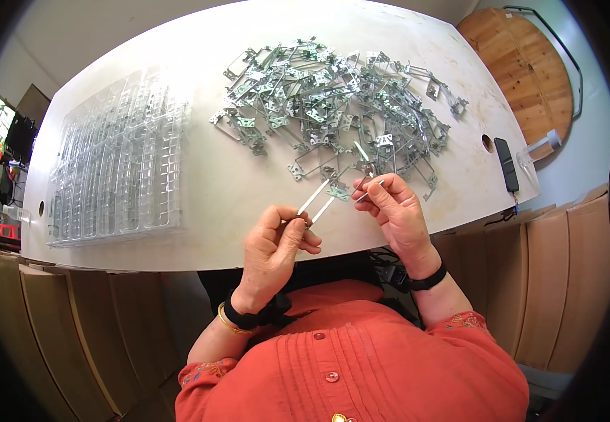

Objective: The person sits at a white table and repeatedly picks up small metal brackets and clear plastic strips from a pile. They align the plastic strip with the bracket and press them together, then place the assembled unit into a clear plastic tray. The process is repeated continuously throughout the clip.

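Note:
My left hand (277, 243) is closed on one end of a small metal bracket (314, 197), whose two thin bars point up and to the right. Level with it, my right hand (395, 209) pinches another metal bracket (366, 184) between thumb and fingers; its lower part is hidden by the fingers. The two pieces come close together between my hands, and I cannot tell whether they touch. Just beyond lies a big loose heap of similar metal brackets (333, 91), silvery, with flat punched plates and thin rods tangled together.
Clear plastic compartment trays (119, 162) are stacked at the left of the white table (213, 232). Toward the right edge lie a dark phone-like device (507, 165) and a clear plastic cup (540, 146). A round wooden board (523, 70) leans beyond, and cardboard boxes (551, 281) stand below.

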Motion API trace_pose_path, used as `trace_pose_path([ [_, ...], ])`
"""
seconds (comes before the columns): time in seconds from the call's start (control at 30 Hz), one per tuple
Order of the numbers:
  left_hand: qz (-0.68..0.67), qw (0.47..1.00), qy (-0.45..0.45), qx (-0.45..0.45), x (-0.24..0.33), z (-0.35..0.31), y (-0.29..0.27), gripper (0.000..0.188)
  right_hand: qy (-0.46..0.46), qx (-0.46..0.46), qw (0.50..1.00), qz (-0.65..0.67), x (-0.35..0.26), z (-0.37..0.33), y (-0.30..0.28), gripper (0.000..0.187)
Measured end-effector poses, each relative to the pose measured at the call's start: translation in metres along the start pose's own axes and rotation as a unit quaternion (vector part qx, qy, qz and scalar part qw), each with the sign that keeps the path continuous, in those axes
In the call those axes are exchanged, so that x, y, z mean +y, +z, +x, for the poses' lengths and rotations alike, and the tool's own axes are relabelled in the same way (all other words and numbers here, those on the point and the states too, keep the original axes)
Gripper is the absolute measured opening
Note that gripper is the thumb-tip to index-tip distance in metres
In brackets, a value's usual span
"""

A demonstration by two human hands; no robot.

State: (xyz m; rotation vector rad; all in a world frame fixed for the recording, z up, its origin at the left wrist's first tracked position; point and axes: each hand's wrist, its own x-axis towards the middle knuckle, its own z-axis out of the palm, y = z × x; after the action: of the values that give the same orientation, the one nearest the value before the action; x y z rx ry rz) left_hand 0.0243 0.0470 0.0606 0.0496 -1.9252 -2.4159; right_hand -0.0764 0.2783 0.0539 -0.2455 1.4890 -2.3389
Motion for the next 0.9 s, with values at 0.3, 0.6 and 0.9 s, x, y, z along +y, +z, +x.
trace_pose_path([
  [0.3,0.094,0.995,0.028,0.014,-0.010,0.000,0.008,0.007,-0.016,-0.001,1.000,0.000,0.005,0.002,0.001,0.011],
  [0.6,0.359,0.903,0.233,0.032,-0.003,0.008,0.010,0.008,0.023,0.003,0.999,0.034,0.001,0.000,0.000,0.013],
  [0.9,0.343,0.908,0.240,0.027,-0.007,0.011,0.015,0.010,0.015,-0.006,0.998,0.059,-0.001,-0.003,-0.002,0.012],
])
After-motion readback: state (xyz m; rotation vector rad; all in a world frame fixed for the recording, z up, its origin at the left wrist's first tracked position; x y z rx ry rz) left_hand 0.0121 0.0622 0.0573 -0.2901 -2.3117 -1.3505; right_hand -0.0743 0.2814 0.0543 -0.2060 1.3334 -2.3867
